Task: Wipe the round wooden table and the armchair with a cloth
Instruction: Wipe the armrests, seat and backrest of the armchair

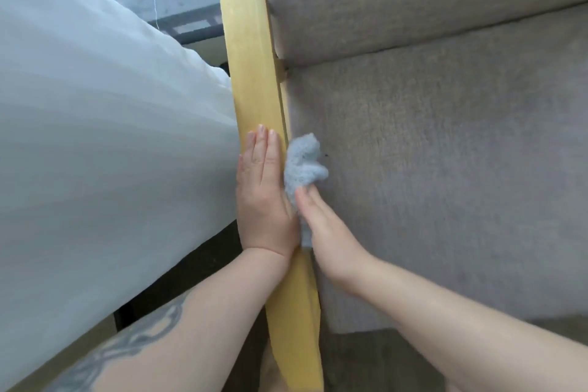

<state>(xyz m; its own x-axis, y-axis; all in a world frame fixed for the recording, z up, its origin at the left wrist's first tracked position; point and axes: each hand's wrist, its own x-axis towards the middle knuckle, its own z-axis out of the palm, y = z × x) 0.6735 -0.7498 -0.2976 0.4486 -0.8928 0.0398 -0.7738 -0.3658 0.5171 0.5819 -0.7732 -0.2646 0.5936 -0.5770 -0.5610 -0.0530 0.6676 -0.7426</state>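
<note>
The armchair fills the right of the head view: a light wooden armrest [251, 57] runs top to bottom, with grey seat and back cushions [445, 153] to its right. My left hand [264, 194] lies flat on top of the armrest, fingers straight. My right hand [331, 239] holds a pale blue fluffy cloth [304, 165] against the armrest's inner side, where it meets the seat cushion. Part of the cloth is hidden between my two hands. The round wooden table is out of sight.
A sheer white curtain [105, 137] hangs close along the left of the armrest. Behind it, a window frame and dark sill [191, 29] show at the top. Dark floor [197, 270] lies below the curtain.
</note>
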